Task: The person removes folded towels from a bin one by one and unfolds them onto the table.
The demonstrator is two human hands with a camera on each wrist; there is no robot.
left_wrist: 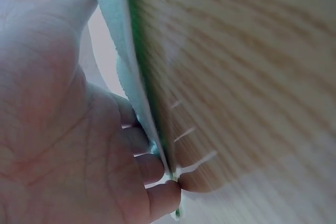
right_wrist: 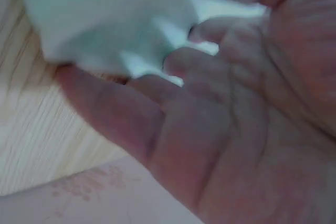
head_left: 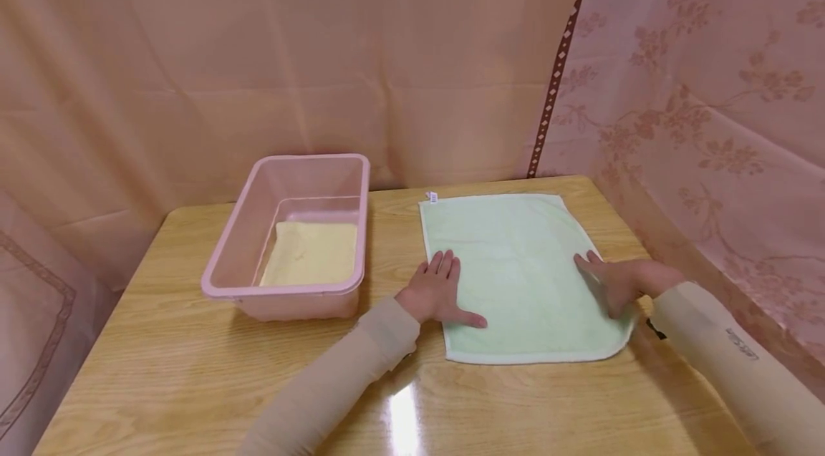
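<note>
A pale green towel with a white border lies spread flat on the wooden table, a small white label at its far left corner. Across the towel's left edge rests my left hand, fingers straight and thumb spread over the cloth. My right hand touches the right edge with extended fingers; the near right corner beside it looks slightly curved and blurred. In the left wrist view, the fingertips lie along the towel border. The right wrist view has the fingers loosely extended against the cloth.
A pink plastic basin stands to the left on the table, with a folded pale yellow cloth inside. Pink curtains hang behind the table and along its right side. A small black item shows beside the right wrist.
</note>
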